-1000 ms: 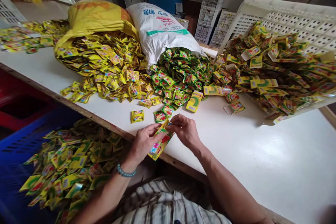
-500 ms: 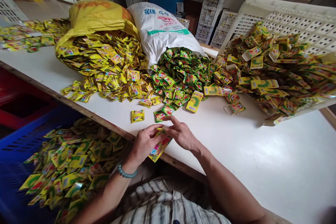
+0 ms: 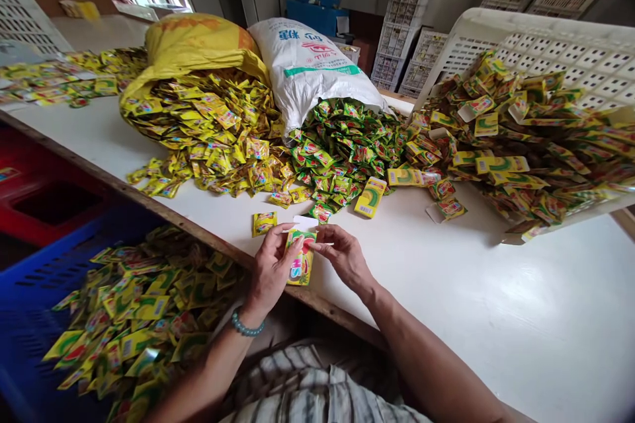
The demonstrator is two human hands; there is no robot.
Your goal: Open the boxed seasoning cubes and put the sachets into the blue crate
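My left hand [image 3: 272, 261] is closed around a small yellow candy box [image 3: 300, 273], its thumb across the printed front. At the box's top a white flap [image 3: 305, 220] stands up. My right hand [image 3: 344, 254] pinches the upper right edge of the box near that opening. Just beyond my hands lie a yellow candy packet [image 3: 264, 223] and a green candy packet [image 3: 321, 213]. A closed-looking yellow box [image 3: 370, 198] rests on the table to the right of them. What is inside the held box is hidden.
A yellow sack [image 3: 198, 39] and a white sack [image 3: 317, 66] spill packets over the white table [image 3: 446, 297]. At right a tipped white basket [image 3: 550, 39] holds many boxes. A blue crate [image 3: 30, 317] of flat boxes sits below the table edge on the left.
The box has turned more upright, and its white top flap now shows. My right hand has shifted to the box's right edge. The green packet nearest my fingers is no longer visible.
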